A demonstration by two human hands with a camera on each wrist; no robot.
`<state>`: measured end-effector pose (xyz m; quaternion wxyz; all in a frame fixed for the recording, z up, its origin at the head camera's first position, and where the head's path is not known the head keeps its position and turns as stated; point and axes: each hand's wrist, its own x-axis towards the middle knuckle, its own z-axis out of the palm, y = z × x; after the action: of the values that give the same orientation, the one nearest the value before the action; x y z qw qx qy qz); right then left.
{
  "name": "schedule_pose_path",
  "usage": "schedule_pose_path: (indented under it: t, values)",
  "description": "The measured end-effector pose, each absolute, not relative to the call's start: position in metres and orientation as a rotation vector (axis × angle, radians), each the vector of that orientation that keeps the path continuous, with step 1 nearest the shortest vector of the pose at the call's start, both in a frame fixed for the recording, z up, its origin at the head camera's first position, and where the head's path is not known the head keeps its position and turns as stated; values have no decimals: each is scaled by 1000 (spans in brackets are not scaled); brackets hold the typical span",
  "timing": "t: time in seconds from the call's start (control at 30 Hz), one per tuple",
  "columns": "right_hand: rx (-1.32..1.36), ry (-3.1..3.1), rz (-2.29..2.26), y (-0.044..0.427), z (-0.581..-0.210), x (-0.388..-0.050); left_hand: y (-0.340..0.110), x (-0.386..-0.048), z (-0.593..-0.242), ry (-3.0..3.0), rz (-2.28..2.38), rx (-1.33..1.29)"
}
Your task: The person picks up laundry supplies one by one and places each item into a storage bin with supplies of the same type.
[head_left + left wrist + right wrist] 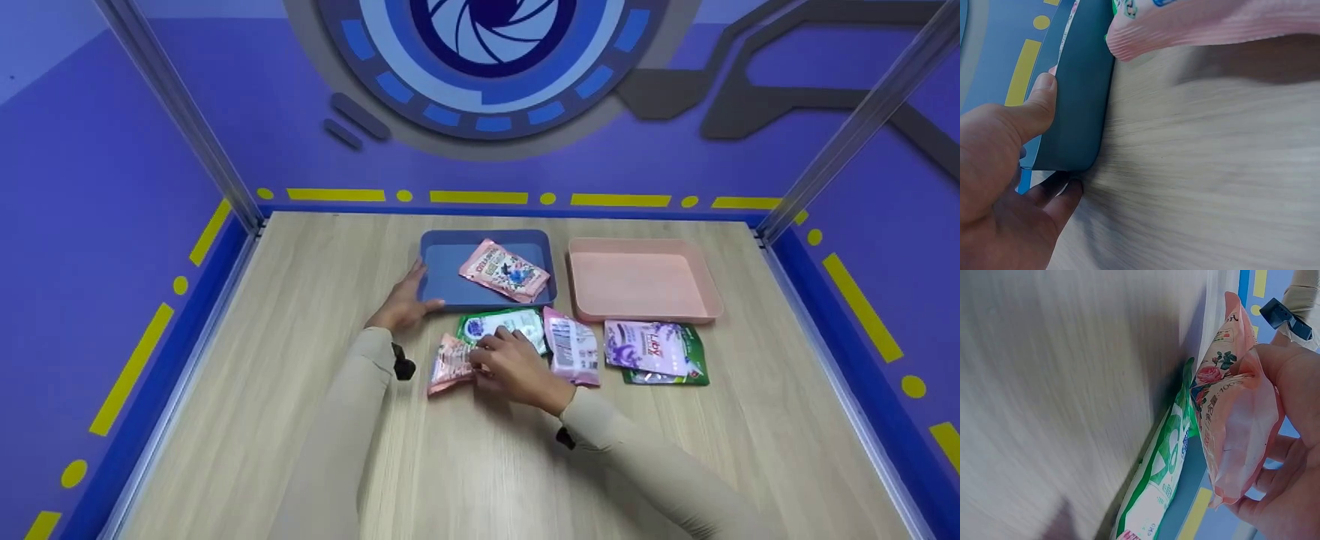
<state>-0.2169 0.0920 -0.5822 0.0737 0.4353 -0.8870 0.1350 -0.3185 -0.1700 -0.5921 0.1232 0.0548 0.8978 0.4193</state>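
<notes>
My left hand (pixel 403 304) holds the left end of the blue tray (pixel 442 306), thumb at the near rim; in the left wrist view the thumb lies on the tray wall (pixel 1075 112) and fingers reach its corner. My right hand (pixel 517 371) grips a pink packet (pixel 450 364), in front of the blue tray. The right wrist view shows this packet (pixel 1230 416) pinched between thumb and fingers, beside a green and white packet (pixel 1157 478). That green packet (pixel 480 324) lies against the tray's near side. Another pink packet (pixel 506 271) is inside the blue tray.
A pink tray (pixel 645 311) stands right of the blue one. A pink-purple packet (pixel 574 352) lies in front of the gap between the trays. Farther right, a purple packet (pixel 645 349) overlaps a green one (pixel 697 356). Blue-purple panels surround the wooden table (pixel 300 300).
</notes>
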Motion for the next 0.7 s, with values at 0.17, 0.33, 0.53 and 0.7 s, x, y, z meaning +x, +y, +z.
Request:
schedule_pose_path:
  t: [0.17, 0.33, 0.53, 0.7]
  values:
    - [1299, -2657, 399, 95, -581, -217, -169, -318, -592, 2620, 1247, 176]
    - [1294, -2663, 413, 97, -578, -217, -169, -319, -594, 2629, 1248, 184]
    - [1288, -2648, 416, 100, -576, -217, -170, -320, -593, 2622, 1224, 165]
    - [1287, -2638, 426, 103, -573, -217, -170, -319, -591, 2631, 1220, 184]
